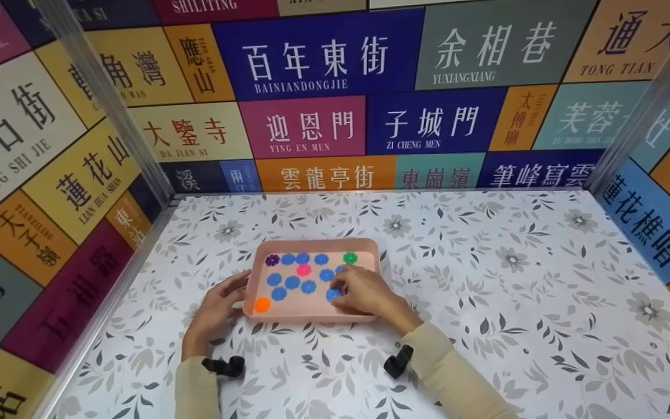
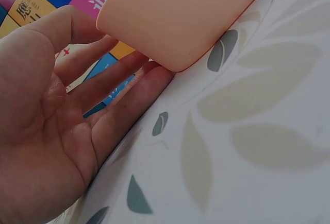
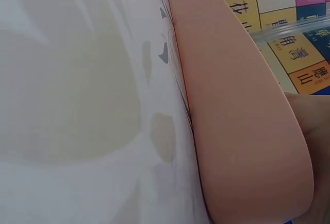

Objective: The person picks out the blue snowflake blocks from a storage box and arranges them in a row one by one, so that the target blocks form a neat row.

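A shallow pink tray (image 1: 312, 318) lies on the patterned tabletop and holds small scalloped, flower-like discs. Most are blue, such as one blue disc (image 1: 308, 286) near the middle. A purple disc (image 1: 272, 260), a pink disc (image 1: 303, 269), a green disc (image 1: 350, 257) and an orange disc (image 1: 262, 304) lie among them. My left hand (image 1: 221, 305) rests its extended fingers against the tray's left side, palm facing it. Reaching over the right part, my right hand (image 1: 364, 291) pinches a blue disc (image 1: 332, 295) with curled fingers. In the right wrist view, the tray wall mostly hides that hand.
The white tabletop (image 1: 498, 314) has a grey leaf and flower print. Panels of coloured signs, such as a blue sign (image 1: 317, 58), stand behind and at both sides. A black wrist mount (image 1: 224, 366) sits on each forearm.
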Available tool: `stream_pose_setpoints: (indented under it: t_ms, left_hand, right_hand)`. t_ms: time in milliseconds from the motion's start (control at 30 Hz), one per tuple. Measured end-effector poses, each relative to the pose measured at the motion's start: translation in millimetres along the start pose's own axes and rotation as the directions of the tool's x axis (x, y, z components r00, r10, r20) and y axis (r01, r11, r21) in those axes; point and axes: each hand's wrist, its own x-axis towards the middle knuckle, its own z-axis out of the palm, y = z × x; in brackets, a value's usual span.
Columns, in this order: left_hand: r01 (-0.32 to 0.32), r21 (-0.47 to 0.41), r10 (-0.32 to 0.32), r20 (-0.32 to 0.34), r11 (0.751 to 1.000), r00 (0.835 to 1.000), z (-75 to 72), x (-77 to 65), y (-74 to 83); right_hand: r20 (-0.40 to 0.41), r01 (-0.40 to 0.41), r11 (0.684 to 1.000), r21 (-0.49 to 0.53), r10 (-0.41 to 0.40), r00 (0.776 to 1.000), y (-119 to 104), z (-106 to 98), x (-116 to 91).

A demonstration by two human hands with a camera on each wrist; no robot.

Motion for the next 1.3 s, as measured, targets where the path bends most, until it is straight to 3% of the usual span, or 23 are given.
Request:
stream_pose_setpoints:
  t_ms: [233,400,567,933,1300]
  left_hand:
    - [-0.001,-0.018,0.001,0.01,1.0,1.0,-0.1,0.4,-0.6]
    - [0.04,-0.018,-0.04,0.004,0.999,0.999,-0.5,1.8,-1.2]
    - [0.011,-0.028,-0.011,-0.003,1.0,1.0,-0.2,1.5,-2.8]
    - [-0.011,-0.014,0.011,-0.011,1.0,1.0,-2.4,0.8,-1.3]
    - [-0.007,-0.013,0.007,0.002,1.0,1.0,-0.3,1.3,-2.9]
  right_hand:
    - [-0.037,0.014,1.0,-0.016,-0.014,0.999,1.1,3.3,0.2]
    - [-0.056,0.02,0.999,-0.041,-0.022,0.998,0.5,3.5,-0.4]
    - [-0.081,0.018,1.0,-0.01,-0.019,0.996,-0.4,-1.3,-2.0]
    - [-0.196,-0.037,0.996,0.083,0.052,0.979,1.2,-33.0,-6.8]
    - [-0.319,-0.091,0.989,0.112,0.123,0.94,26.8,-61.0,-19.1]
